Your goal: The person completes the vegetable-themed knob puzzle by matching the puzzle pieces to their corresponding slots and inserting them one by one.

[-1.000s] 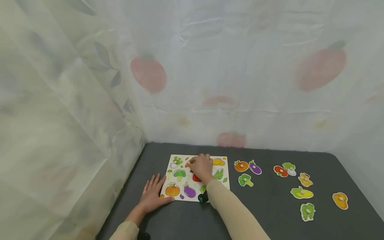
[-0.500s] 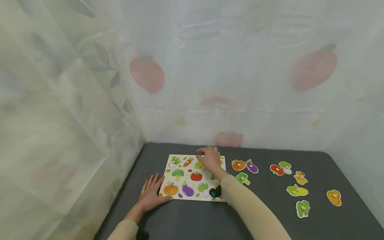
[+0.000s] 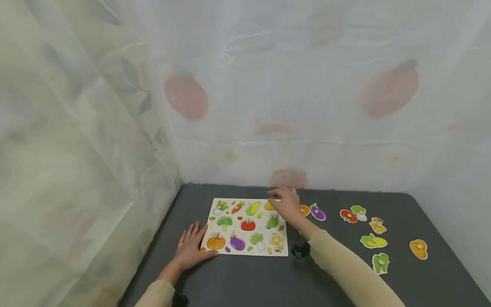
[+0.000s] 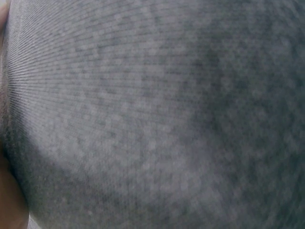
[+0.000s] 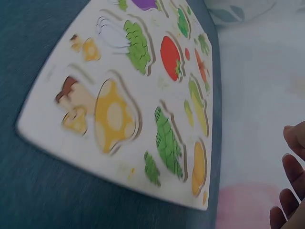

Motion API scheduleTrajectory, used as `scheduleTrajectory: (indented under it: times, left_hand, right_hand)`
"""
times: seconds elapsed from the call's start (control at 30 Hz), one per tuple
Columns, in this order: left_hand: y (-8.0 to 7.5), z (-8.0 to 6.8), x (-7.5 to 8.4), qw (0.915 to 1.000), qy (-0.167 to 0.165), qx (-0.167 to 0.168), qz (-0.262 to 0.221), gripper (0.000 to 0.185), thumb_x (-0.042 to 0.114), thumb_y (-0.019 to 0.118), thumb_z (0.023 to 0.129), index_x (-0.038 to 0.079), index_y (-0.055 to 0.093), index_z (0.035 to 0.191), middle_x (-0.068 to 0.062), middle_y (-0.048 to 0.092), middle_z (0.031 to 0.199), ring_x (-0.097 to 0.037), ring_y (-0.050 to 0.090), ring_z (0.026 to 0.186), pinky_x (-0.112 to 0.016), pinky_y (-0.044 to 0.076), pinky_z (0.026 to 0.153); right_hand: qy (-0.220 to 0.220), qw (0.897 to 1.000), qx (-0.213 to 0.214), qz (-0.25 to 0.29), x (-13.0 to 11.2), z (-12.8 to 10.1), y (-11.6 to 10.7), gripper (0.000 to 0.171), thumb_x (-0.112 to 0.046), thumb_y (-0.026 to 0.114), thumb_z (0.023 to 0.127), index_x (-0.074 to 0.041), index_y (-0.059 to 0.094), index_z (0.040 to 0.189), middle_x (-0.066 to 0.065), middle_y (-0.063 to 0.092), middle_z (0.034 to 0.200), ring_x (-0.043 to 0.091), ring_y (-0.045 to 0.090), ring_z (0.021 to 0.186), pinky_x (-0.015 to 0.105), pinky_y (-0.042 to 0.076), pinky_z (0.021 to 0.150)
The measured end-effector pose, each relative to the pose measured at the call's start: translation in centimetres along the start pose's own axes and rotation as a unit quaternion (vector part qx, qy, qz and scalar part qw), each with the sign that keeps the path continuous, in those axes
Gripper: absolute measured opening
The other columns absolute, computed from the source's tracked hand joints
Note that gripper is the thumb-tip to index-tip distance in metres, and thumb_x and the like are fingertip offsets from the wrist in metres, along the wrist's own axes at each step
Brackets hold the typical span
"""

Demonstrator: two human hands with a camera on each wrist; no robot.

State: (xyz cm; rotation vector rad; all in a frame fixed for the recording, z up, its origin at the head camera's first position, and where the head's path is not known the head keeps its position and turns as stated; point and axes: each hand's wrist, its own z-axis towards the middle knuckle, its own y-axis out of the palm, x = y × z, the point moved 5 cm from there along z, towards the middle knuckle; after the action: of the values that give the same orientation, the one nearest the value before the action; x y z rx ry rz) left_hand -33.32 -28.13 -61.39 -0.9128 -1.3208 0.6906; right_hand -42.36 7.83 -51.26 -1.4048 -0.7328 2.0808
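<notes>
A white vegetable puzzle board (image 3: 264,234) lies flat on the dark table. My left hand (image 3: 189,252) rests with spread fingers at its lower left corner, the thumb along the front edge. My right hand (image 3: 287,205) hovers over the far right corner, partly covering the yellow potato picture (image 3: 269,206). In the right wrist view the fingers of the right hand (image 5: 293,186) are loosely bent with nothing between them. A carrot piece (image 3: 238,207) sits at the board's far side, right of the radish (image 3: 220,208). The left wrist view holds mostly blurred grey cloth.
Loose knobbed pieces lie to the right: an eggplant (image 3: 317,212), a partly hidden pumpkin (image 3: 304,210), a tomato (image 3: 348,216), a cabbage (image 3: 359,212), a mushroom (image 3: 377,226), a corn (image 3: 374,241), a green vegetable (image 3: 380,263) and a potato (image 3: 418,249). Curtains stand behind and left.
My right hand has let go of the carrot piece and moved right across the far side of the board. The left hand stays at the board's corner. The head view has shifted slightly.
</notes>
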Motion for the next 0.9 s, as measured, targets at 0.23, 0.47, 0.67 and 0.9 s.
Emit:
scheduleTrajectory:
  times: [0.23, 0.47, 0.67, 0.9]
  left_hand:
    - [0.1, 0.0, -0.2, 1.0, 0.006, 0.002, -0.001, 0.114, 0.073, 0.074, 0.077, 0.01, 0.03, 0.162, -0.027, 0.015, 0.166, -0.048, 0.006, 0.153, -0.066, 0.0, 0.119]
    - [0.3, 0.2, -0.3, 0.9999, 0.01, 0.007, 0.001, 0.114, 0.075, 0.072, 0.077, 0.012, 0.031, 0.163, -0.027, 0.016, 0.166, -0.049, 0.007, 0.152, -0.067, 0.001, 0.118]
    - [0.3, 0.1, -0.2, 0.9998, 0.014, 0.012, -0.011, 0.113, 0.072, 0.074, 0.077, 0.011, 0.032, 0.162, -0.028, 0.017, 0.166, -0.05, 0.007, 0.152, -0.067, 0.001, 0.118]
    - [0.2, 0.1, -0.3, 0.9997, 0.017, 0.009, -0.017, 0.113, 0.071, 0.075, 0.077, 0.012, 0.031, 0.162, -0.028, 0.016, 0.166, -0.049, 0.006, 0.152, -0.068, -0.001, 0.118]
  right_hand:
    - [0.015, 1.0, 0.003, -0.009, 2.0, -2.1, -2.9, 0.027, -0.027, 0.073, 0.097, -0.017, 0.077, 0.122, 0.002, 0.066, 0.11, 0.034, 0.046, 0.122, 0.06, 0.033, 0.105]
    - [0.012, 1.0, 0.017, -0.015, 3.5, -3.5, -5.2, 0.029, -0.024, 0.074, 0.096, -0.015, 0.077, 0.123, 0.005, 0.068, 0.11, 0.038, 0.048, 0.12, 0.063, 0.033, 0.104]
    - [0.009, 0.999, 0.031, -0.026, 5.4, -4.7, -6.7, 0.026, -0.023, 0.074, 0.095, -0.015, 0.078, 0.119, 0.008, 0.069, 0.109, 0.039, 0.049, 0.117, 0.064, 0.034, 0.1]
    - [0.009, 0.999, 0.033, -0.029, 7.8, -6.5, -8.8, 0.026, -0.02, 0.074, 0.095, -0.01, 0.077, 0.12, 0.014, 0.071, 0.108, 0.04, 0.051, 0.114, 0.062, 0.034, 0.101]
